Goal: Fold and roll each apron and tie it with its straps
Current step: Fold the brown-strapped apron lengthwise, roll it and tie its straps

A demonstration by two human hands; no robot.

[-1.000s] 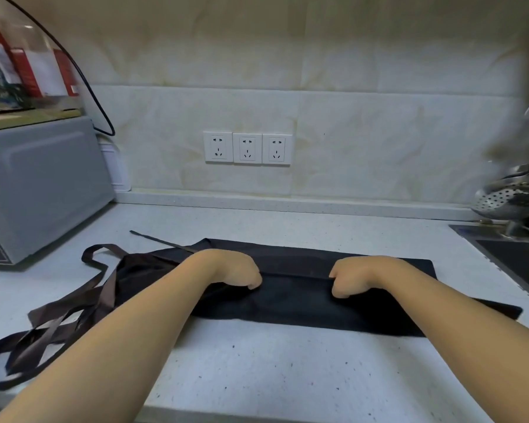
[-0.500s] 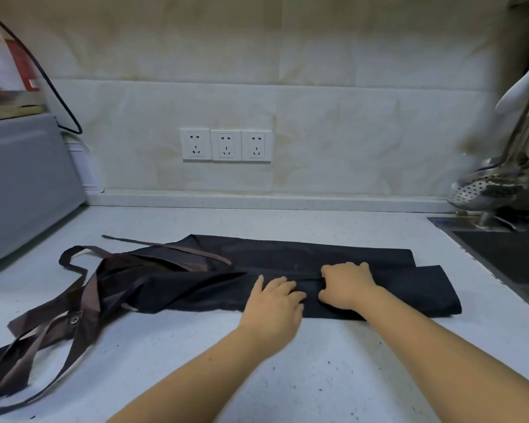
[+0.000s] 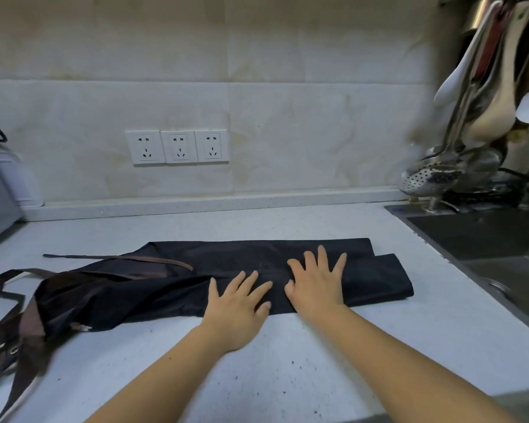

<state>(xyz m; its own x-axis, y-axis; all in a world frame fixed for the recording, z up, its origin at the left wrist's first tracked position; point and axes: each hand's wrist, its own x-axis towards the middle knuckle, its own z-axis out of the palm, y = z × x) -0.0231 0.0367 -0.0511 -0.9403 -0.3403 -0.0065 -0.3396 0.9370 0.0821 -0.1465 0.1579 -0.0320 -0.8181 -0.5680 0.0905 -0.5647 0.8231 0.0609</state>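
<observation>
The dark apron (image 3: 364, 270) lies folded on the tabletop (image 3: 287, 377), long from left to right. Its brown straps (image 3: 16, 346) trail off left. The left hand (image 3: 237, 306) and right hand (image 3: 316, 285) press flat on it, fingers spread.

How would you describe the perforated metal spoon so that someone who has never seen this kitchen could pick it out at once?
Start at the dark sink on the right of the white counter. Above its back corner hangs a cluster of utensils. The perforated spoon sits lowest and leftmost; its round metal bowl is dotted with holes, unlike the plain white and beige spoons above.
</observation>
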